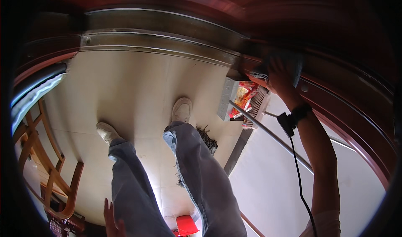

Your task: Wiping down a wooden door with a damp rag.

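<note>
My right hand (278, 75) presses a dark grey-blue cloth (296, 66) against the dark red door frame (339, 92), just right of the metal door sill (150, 39). Part of the cloth is in shadow, and a pale fringe-like edge shows by my fingers. A black strap with a cabled device (287, 124) sits on my right wrist. Low in the picture, my left hand (113, 219) hangs beside my left trouser leg with its fingers apart. It appears to hold nothing, though its lower part is cut off by the picture's edge.
A grey dustpan (227, 98) holding red and yellow wrappers stands below my right hand, with a broom (259, 106) against it. A mop head (209, 139) lies behind my right leg. Wooden chair (53, 171) at left; red bin-like object (187, 225) behind me; white wall (270, 180) at right.
</note>
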Motion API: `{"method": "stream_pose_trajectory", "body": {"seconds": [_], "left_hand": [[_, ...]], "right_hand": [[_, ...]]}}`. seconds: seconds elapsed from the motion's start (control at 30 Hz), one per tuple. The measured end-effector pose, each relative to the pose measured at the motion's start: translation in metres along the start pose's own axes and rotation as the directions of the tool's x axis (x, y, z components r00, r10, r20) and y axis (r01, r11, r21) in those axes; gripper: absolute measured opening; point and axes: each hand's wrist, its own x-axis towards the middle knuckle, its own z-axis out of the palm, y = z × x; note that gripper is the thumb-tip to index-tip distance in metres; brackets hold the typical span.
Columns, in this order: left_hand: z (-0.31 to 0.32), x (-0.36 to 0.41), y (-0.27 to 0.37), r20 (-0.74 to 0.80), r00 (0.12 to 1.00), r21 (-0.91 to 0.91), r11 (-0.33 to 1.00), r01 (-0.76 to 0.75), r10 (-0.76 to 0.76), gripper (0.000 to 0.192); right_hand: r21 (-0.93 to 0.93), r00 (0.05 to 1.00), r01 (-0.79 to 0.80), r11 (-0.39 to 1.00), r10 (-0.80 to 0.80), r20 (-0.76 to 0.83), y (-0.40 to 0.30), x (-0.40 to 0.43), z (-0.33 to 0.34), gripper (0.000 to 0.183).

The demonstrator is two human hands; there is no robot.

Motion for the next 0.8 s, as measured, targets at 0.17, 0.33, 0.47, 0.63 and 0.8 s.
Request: {"method": "stream_pose_trajectory", "body": {"seconds": [0.17, 0.33, 0.47, 0.63, 0.8], "left_hand": [[0.005, 0.021, 0.004, -0.090, 0.984, 0.205, 0.970, -0.135, 0.156, 0.052], [0.002, 0.055, 0.035, -0.129, 0.966, 0.095, 0.972, -0.215, 0.226, 0.046], [0.002, 0.054, 0.048, -0.136, 0.971, 0.072, 0.980, -0.187, 0.195, 0.044], [-0.002, 0.048, 0.027, -0.108, 0.985, 0.037, 0.991, -0.130, 0.133, 0.047], [-0.004, 0.045, 0.004, -0.108, 0.956, -0.037, 0.960, -0.277, 0.272, 0.041]], "right_hand": [[0.045, 1.000, 0.009, 0.999, -0.010, 0.016, -0.068, 0.075, 0.052, 0.070], [0.116, 0.996, 0.023, 0.993, -0.033, 0.082, -0.093, 0.120, 0.070, 0.055], [0.033, 0.998, 0.047, 0.998, -0.049, 0.048, -0.082, 0.113, 0.066, 0.053], [0.068, 0.980, 0.023, 0.997, -0.036, 0.196, -0.056, 0.071, 0.014, 0.057], [0.079, 0.993, 0.041, 0.996, -0.050, 0.108, 0.008, -0.013, -0.057, 0.065]]}}
